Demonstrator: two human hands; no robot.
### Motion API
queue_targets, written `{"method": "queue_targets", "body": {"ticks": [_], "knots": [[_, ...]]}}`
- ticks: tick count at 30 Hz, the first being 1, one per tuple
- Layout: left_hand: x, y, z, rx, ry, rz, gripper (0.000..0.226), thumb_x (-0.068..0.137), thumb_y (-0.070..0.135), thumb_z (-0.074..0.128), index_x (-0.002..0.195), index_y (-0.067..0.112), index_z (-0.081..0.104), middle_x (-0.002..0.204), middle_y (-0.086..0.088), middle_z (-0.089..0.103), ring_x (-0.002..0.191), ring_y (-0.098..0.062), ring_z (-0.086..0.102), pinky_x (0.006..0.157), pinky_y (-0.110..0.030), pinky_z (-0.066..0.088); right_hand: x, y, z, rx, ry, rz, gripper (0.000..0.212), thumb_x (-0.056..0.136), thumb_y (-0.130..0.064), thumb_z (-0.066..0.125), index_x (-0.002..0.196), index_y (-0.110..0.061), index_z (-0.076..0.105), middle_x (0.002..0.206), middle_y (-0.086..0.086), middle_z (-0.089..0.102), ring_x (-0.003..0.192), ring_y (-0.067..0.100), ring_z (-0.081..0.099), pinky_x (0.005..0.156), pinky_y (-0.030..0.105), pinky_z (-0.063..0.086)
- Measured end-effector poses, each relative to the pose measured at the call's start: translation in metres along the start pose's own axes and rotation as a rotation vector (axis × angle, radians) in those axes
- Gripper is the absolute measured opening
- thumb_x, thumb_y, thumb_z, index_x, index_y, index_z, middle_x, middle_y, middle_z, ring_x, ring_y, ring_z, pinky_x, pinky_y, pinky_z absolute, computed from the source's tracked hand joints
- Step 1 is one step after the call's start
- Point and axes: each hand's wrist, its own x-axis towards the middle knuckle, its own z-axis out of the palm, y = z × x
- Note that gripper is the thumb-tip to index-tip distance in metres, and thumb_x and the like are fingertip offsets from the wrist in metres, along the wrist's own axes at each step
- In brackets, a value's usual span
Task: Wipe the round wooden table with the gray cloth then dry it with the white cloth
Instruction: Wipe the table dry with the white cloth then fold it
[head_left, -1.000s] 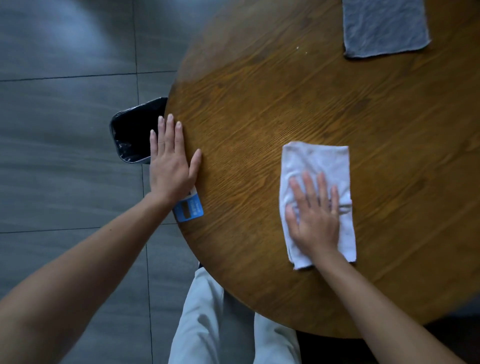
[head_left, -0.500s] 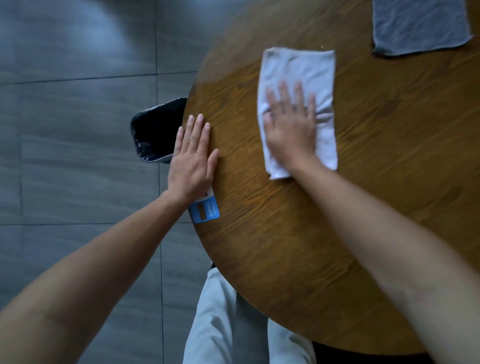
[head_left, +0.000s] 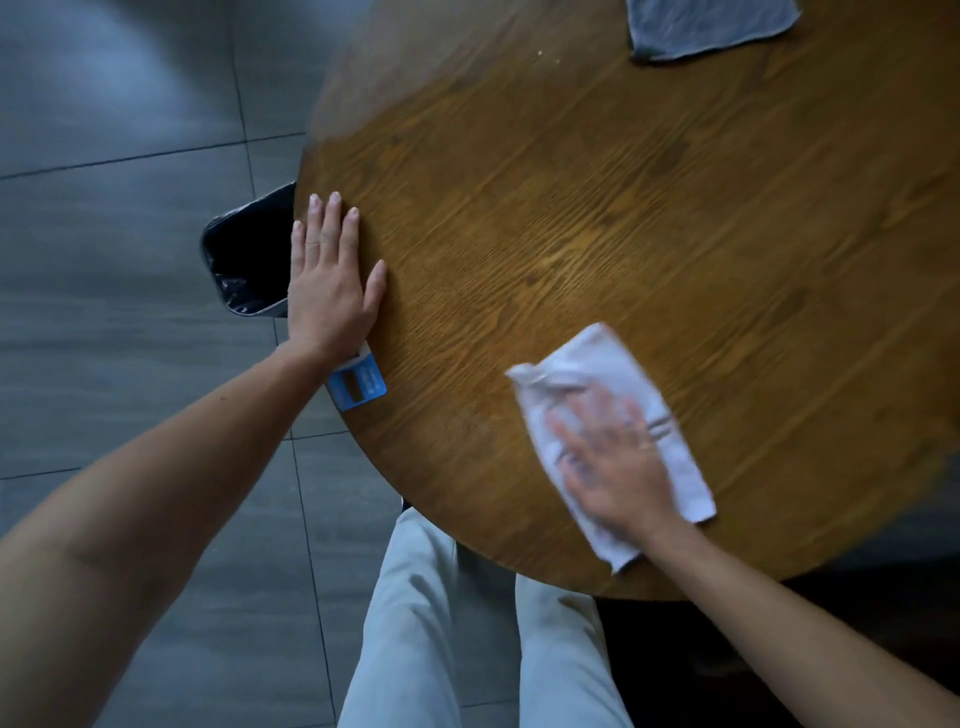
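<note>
Head view: right hand (head_left: 615, 462) pressed flat, fingers spread, on white cloth (head_left: 587, 364) at table's (head_left: 519, 208) five o'clock, motion-blurred. Left hand (head_left: 327, 291) open, bracing rim at nine. Gray cloth (head_left: 706, 26) parked at one. Advised: even pressure, overlapping passes, cloth kept unbunched.
</note>
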Motion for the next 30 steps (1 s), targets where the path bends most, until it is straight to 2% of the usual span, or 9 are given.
{"method": "queue_targets", "body": {"ticks": [4,7,11,15,19,21,24,27,30], "knots": [[0.017,0.007,0.002,0.013,-0.020,0.059,0.068,0.108,0.049,0.030,0.162,0.010,0.017,0.172,-0.012,0.007,0.160,-0.027,-0.001,0.130,-0.048,0.002,0.048,0.073,-0.016,-0.021,0.079,0.613,0.059,0.100,-0.037,0.041,0.158,-0.027,0.035,0.167,0.009,0.031,0.155,0.036,0.023,0.124,0.059,0.018],[0.018,0.008,0.002,0.005,-0.013,0.051,0.066,0.109,0.047,0.029,0.163,0.011,0.018,0.173,-0.010,0.008,0.160,-0.026,0.000,0.130,-0.048,0.002,0.120,0.079,-0.019,0.041,0.139,0.733,0.059,0.098,-0.038,0.043,0.156,-0.028,0.040,0.166,0.006,0.032,0.155,0.037,0.025,0.124,0.059,0.017],[0.017,0.005,0.003,-0.072,0.028,0.054,0.058,0.110,0.037,0.031,0.161,0.010,0.025,0.172,-0.008,0.015,0.160,-0.024,0.006,0.130,-0.045,0.003,0.171,-0.012,0.005,0.039,0.139,0.232,0.053,0.102,-0.037,0.041,0.153,-0.025,0.047,0.161,0.009,0.042,0.150,0.040,0.035,0.122,0.063,0.023],[0.018,0.007,0.001,-0.251,0.090,-0.023,0.055,0.109,0.031,0.034,0.159,0.008,0.032,0.169,-0.009,0.025,0.159,-0.024,0.015,0.130,-0.039,0.004,0.095,-0.112,0.023,0.174,-0.018,-0.323,0.051,0.105,-0.038,0.039,0.152,-0.021,0.048,0.161,0.010,0.041,0.151,0.041,0.031,0.122,0.065,0.021],[0.016,0.009,0.000,-0.087,0.018,0.036,0.062,0.109,0.045,0.032,0.161,0.012,0.027,0.172,-0.010,0.014,0.160,-0.027,0.006,0.130,-0.046,0.003,0.009,-0.128,0.022,0.138,-0.104,-0.510,0.056,0.100,-0.035,0.051,0.154,-0.023,0.044,0.166,0.005,0.034,0.155,0.033,0.025,0.122,0.059,0.027],[0.013,0.013,0.002,-0.026,-0.006,0.042,0.065,0.108,0.049,0.031,0.162,0.012,0.023,0.172,-0.011,0.010,0.160,-0.029,0.003,0.130,-0.048,0.002,-0.013,-0.118,0.019,0.145,-0.071,-0.438,0.055,0.100,-0.033,0.051,0.153,-0.023,0.046,0.164,0.003,0.037,0.154,0.029,0.029,0.122,0.056,0.029],[0.006,0.019,-0.001,-0.006,-0.010,0.016,0.066,0.108,0.049,0.030,0.162,0.012,0.022,0.172,-0.011,0.010,0.160,-0.029,0.002,0.130,-0.050,0.003,-0.026,-0.089,0.014,0.142,-0.023,-0.167,0.055,0.101,-0.033,0.044,0.155,-0.022,0.043,0.163,0.003,0.038,0.152,0.031,0.033,0.125,0.057,0.022],[-0.002,0.027,0.003,-0.011,-0.032,0.033,0.067,0.108,0.048,0.031,0.163,0.012,0.017,0.173,-0.010,0.007,0.160,-0.027,-0.001,0.129,-0.050,0.000,-0.033,-0.026,0.006,0.015,0.001,0.163,0.060,0.100,-0.035,0.041,0.158,-0.022,0.032,0.164,0.004,0.034,0.153,0.032,0.030,0.126,0.056,0.016],[-0.003,0.025,0.006,-0.032,-0.011,0.024,0.069,0.107,0.048,0.032,0.163,0.012,0.013,0.173,-0.009,0.005,0.160,-0.026,-0.004,0.129,-0.052,0.000,-0.036,0.052,-0.006,-0.023,0.047,0.568,0.061,0.098,-0.038,0.042,0.156,-0.020,0.039,0.165,0.009,0.034,0.154,0.035,0.027,0.125,0.056,0.015]]}}
